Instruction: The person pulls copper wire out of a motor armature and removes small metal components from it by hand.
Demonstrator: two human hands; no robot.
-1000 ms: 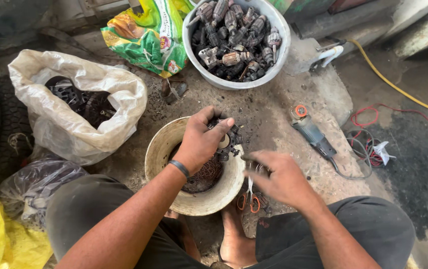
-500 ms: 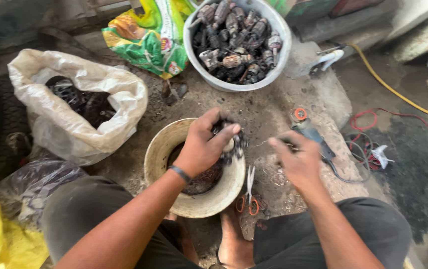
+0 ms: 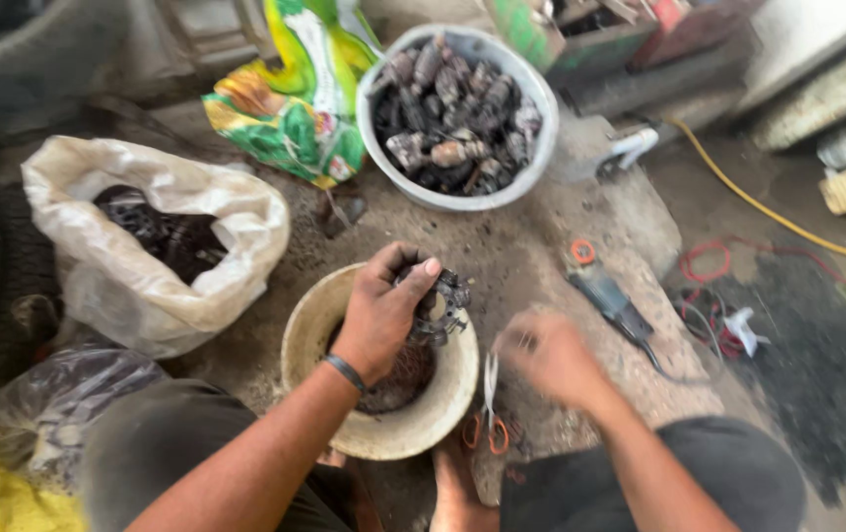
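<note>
My left hand (image 3: 383, 307) grips a dark, greasy metal ring-shaped part (image 3: 439, 303) over the rim of a cream bowl (image 3: 310, 325) that holds fine reddish scrap. My right hand (image 3: 546, 355) is blurred, just right of the bowl, fingers curled; whether it holds anything cannot be made out. Orange-handled scissors (image 3: 489, 414) lie on the ground between the bowl and my right hand, near my bare foot (image 3: 454, 488).
A white basin (image 3: 537, 94) full of dark metal parts stands at the back. A white sack (image 3: 147, 286) with dark parts sits left, a green and yellow bag (image 3: 295, 99) behind it. An angle grinder (image 3: 612, 303), red cable (image 3: 709, 261) and yellow hose (image 3: 768, 212) lie right.
My right hand let go of the part, swung out to the right, then came back near the bowl. My left hand lifted the part slightly toward the bowl's rim.
</note>
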